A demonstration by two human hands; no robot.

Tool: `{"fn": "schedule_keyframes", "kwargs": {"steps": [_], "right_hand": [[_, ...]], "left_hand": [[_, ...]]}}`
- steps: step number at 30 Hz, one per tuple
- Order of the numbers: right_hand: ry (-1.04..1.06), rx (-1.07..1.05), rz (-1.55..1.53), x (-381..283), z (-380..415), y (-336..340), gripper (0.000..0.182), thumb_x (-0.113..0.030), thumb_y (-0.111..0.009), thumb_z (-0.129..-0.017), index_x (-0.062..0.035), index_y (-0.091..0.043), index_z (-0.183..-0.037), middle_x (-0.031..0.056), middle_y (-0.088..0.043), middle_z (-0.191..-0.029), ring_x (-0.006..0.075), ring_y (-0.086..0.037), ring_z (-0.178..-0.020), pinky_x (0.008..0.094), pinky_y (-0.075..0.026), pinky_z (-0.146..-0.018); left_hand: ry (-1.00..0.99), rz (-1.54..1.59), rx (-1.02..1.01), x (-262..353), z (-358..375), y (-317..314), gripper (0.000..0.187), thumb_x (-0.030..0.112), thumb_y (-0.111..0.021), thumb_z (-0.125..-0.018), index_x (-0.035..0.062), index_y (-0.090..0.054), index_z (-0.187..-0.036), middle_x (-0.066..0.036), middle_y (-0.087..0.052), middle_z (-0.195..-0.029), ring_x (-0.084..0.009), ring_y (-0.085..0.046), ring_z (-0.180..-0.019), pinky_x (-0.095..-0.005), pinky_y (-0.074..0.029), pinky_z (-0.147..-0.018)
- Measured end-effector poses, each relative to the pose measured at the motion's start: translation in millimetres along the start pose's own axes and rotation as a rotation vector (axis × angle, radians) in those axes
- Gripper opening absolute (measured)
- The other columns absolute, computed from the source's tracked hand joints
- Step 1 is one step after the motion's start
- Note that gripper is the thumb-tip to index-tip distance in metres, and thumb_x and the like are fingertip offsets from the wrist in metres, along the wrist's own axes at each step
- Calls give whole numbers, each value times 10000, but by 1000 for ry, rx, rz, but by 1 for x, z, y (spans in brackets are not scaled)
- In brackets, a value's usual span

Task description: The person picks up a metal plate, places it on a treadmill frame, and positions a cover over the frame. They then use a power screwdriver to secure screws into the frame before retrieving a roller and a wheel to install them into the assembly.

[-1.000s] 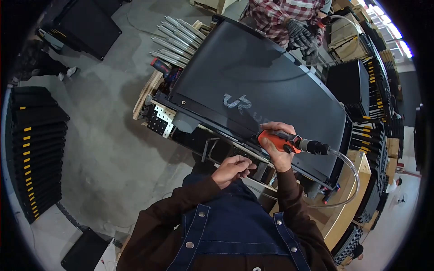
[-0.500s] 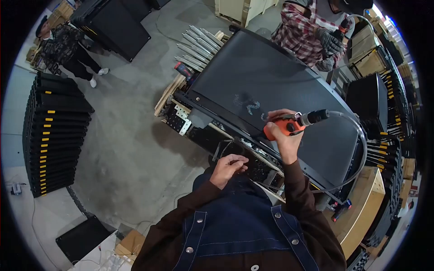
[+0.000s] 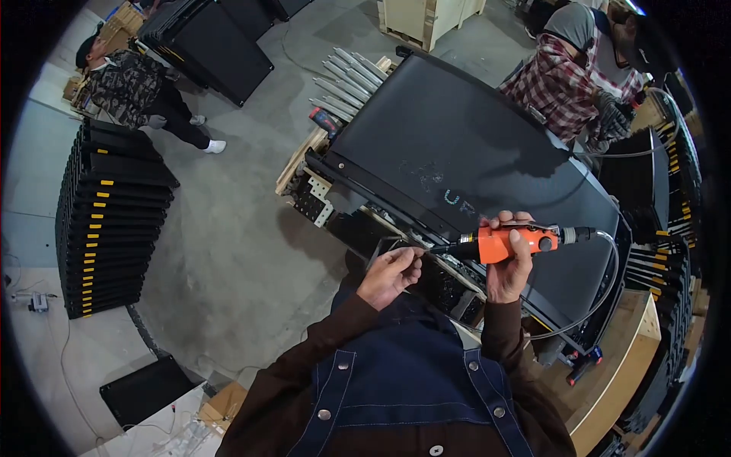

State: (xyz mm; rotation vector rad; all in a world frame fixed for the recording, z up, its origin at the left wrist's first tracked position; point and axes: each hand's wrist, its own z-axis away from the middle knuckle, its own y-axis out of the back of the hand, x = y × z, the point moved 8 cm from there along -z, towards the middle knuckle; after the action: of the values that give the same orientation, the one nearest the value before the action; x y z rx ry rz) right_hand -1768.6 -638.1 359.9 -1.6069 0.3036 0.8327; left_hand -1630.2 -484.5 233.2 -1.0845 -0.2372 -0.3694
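Note:
My right hand [image 3: 512, 263] is wrapped round an orange air screwdriver [image 3: 506, 244], which lies level with its bit pointing left. A clear hose runs from the tool's rear end. My left hand [image 3: 390, 278] is closed in a pinch right at the bit's tip; whatever sits between thumb and finger is too small to make out. Both hands are over the near edge of a large black treadmill-like deck [image 3: 426, 114]. Small loose screws [image 3: 452, 198] lie in little clusters on the deck's surface.
Metal rollers [image 3: 350, 76] and a red-and-black power tool [image 3: 324, 120] lie at the deck's far left. Across it stands a person in a plaid shirt [image 3: 560, 84]; another in camouflage [image 3: 126, 87] is at left. Stacked black panels [image 3: 114, 221] and a wooden crate [image 3: 620, 365] flank me.
The screwdriver has swung from pointing down-left to level, its bit meeting my left fingertips. My left hand has moved slightly right. The plaid-shirted person has bent lower.

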Motion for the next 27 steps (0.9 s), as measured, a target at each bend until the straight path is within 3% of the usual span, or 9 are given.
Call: {"fn": "schedule_keyframes", "kwargs": {"steps": [10, 13, 16, 17, 19, 21, 24, 25, 27], "right_hand": [[-1, 143, -183, 34, 10, 16, 268, -91, -654, -899, -77, -561, -1150, 114, -625, -1073, 240, -604, -952, 490, -440, -1028], [-37, 197, -187, 53, 8, 10, 223, -100, -649, -910, -70, -571, -1117, 110, -632, -1064, 235, -620, -951, 485, -457, -1024], [-143, 395, -178, 89, 4, 22, 148, -98, -650, -906, -85, -581, -1036, 103, -660, -1022, 245, -641, -931, 480, -499, -983], [-171, 413, -174, 101, 1, 21, 134, -98, -651, -905, -86, -583, -1020, 101, -662, -1021, 245, -642, -937, 480, -500, -982], [-215, 454, -144, 118, -1, 12, 129, -101, -653, -907, -94, -578, -1012, 96, -661, -1036, 239, -642, -949, 478, -501, -980], [-190, 444, -105, 130, -10, -8, 136, -99, -654, -908, -97, -574, -1019, 95, -657, -1043, 238, -641, -948, 477, -502, -977], [-142, 432, -41, 145, -26, -33, 182, -92, -657, -909, -101, -559, -1062, 94, -648, -1063, 235, -634, -962, 473, -502, -975], [-85, 358, 0, 145, -36, -47, 206, -87, -655, -908, -98, -554, -1087, 98, -647, -1064, 237, -630, -973, 469, -501, -976], [4, 262, 53, 146, -53, -74, 288, -65, -645, -903, -83, -529, -1166, 117, -643, -1083, 249, -620, -1004, 466, -495, -984]], "left_hand": [[-7, 8, -16, 22, -3, -3, 287, 234, -629, -999, -2, -611, -1162, -41, -637, -924, -124, -599, -778, -253, -506, -705], [-118, -195, 31, 51, 2, -1, 248, 192, -638, -995, -8, -628, -1141, -41, -645, -886, -118, -602, -736, -246, -499, -656], [-635, -964, 220, 112, 22, -18, 97, 56, -658, -951, -30, -663, -995, -60, -656, -804, -123, -609, -651, -262, -484, -569], [-647, -957, 228, 120, 19, -14, 97, 56, -658, -951, -30, -663, -995, -60, -656, -804, -123, -609, -651, -262, -484, -569], [-1074, -1210, 250, 147, 38, -27, 90, 33, -678, -921, -37, -649, -970, -94, -666, -801, -143, -640, -682, -272, -500, -607], [-1016, -1167, 293, 166, 37, -17, 78, 31, -684, -897, -2, -624, -935, -131, -662, -800, -206, -650, -681, -306, -493, -602], [-549, -872, 236, 178, 3, 31, 126, 115, -655, -958, -8, -629, -957, -58, -638, -796, -125, -605, -668, -263, -468, -569], [-547, -859, 235, 191, 0, 38, 126, 115, -655, -958, -8, -629, -957, -58, -638, -796, -125, -605, -668, -263, -468, -569], [-61, -420, 97, 184, -23, 58, 162, 182, -620, -1007, 28, -643, -1052, 1, -604, -827, -45, -443, -577, -190, -339, -503]]}}
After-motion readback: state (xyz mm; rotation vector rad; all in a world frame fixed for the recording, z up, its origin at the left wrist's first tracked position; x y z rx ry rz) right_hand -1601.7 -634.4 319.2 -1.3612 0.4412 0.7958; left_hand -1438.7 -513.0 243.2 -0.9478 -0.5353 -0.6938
